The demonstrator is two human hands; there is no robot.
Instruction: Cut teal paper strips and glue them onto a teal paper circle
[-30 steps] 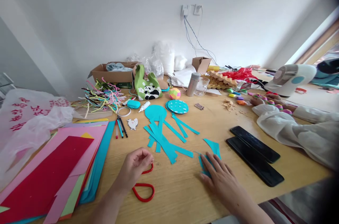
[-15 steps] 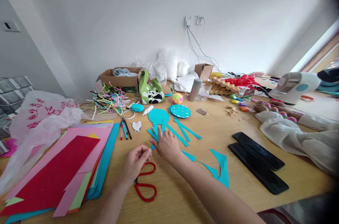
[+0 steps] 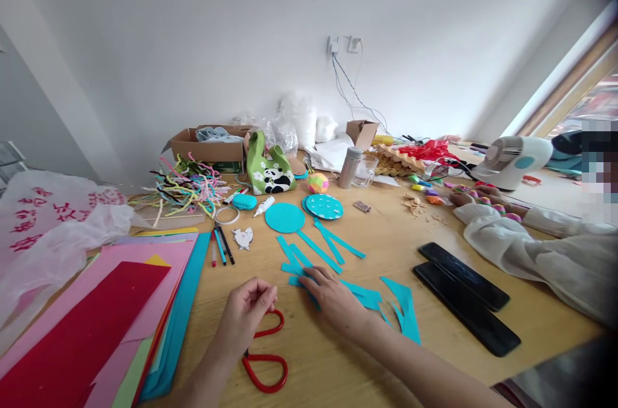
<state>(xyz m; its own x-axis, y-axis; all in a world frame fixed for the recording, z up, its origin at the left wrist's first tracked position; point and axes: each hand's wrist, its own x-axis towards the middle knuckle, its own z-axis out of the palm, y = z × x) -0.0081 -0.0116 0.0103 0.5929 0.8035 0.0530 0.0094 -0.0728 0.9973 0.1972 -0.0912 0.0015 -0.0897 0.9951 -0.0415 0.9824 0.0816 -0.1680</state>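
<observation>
Tabletop of pale wood (image 3: pixel 338 363) bears everything. Right hand (image 3: pixel 333 295) lies palm-down near its front edge; whether it grips anything, I cannot tell. Left hand (image 3: pixel 251 302) has thumb and fingers together, nothing visible between, beside red-handled scissors (image 3: pixel 266 357). Farther from that edge, one flat turquoise paper-like disc (image 3: pixel 284 218) looks finished; straight turquoise paper-like strips (image 3: pixel 319 252), some under the right hand, seem cut but unsorted, unattached.
</observation>
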